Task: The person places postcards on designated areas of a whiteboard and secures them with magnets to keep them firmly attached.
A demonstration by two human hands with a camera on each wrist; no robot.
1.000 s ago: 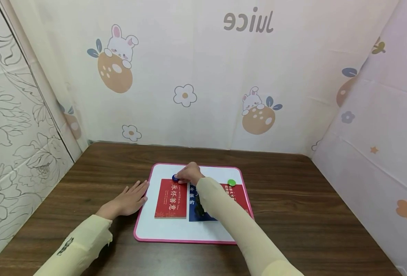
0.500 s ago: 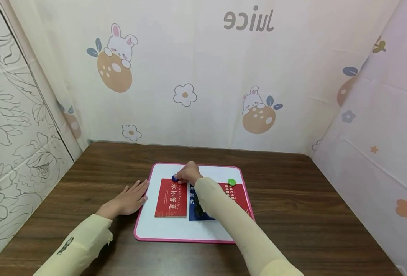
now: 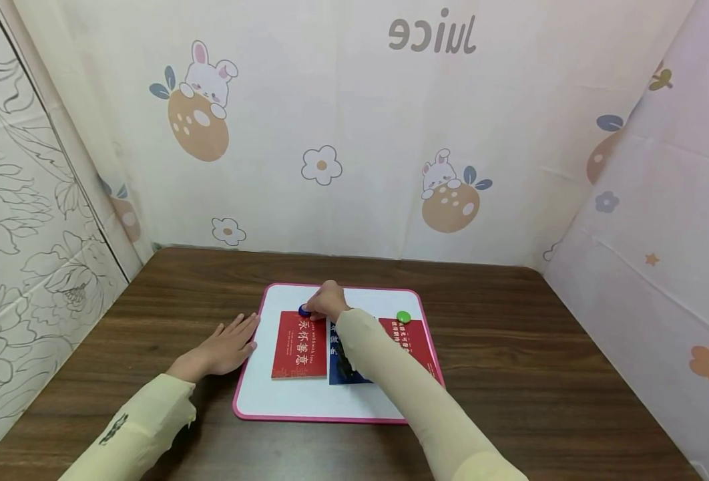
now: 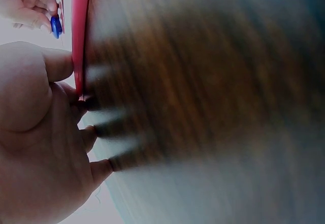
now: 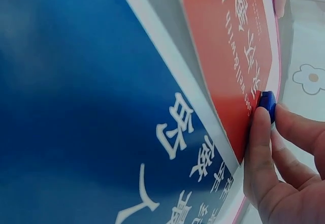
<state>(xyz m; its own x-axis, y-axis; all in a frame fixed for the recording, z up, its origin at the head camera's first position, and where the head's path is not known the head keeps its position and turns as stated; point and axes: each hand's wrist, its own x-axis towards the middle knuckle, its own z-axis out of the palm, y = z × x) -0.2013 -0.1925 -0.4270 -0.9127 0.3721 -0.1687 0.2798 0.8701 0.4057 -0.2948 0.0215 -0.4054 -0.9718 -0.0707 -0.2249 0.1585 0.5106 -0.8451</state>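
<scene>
My right hand (image 3: pixel 328 302) pinches a round blue magnet (image 5: pixel 267 105) between thumb and finger at the top edge of a red card (image 3: pixel 300 345) with white lettering. That card lies on a pink-rimmed whiteboard (image 3: pixel 282 401). My left hand (image 3: pixel 225 344) rests with extended fingers at the board's left edge; in the left wrist view its thumb touches the pink rim (image 4: pixel 80 36). A dark blue card (image 5: pixel 81 102) lies beside the first red one, partly hidden in the head view by my right sleeve.
Toward the board's right side lies another red card (image 3: pixel 411 344), partly behind my right forearm, with a green magnet (image 3: pixel 404 317) at its top edge. The board rests on a dark wooden table (image 3: pixel 511 361). Printed curtains (image 3: pixel 360 120) stand behind and at both sides.
The left red card has shifted very slightly to the right on the board. My right hand stays at the blue magnet with only a tiny leftward shift; the left hand keeps its place.
</scene>
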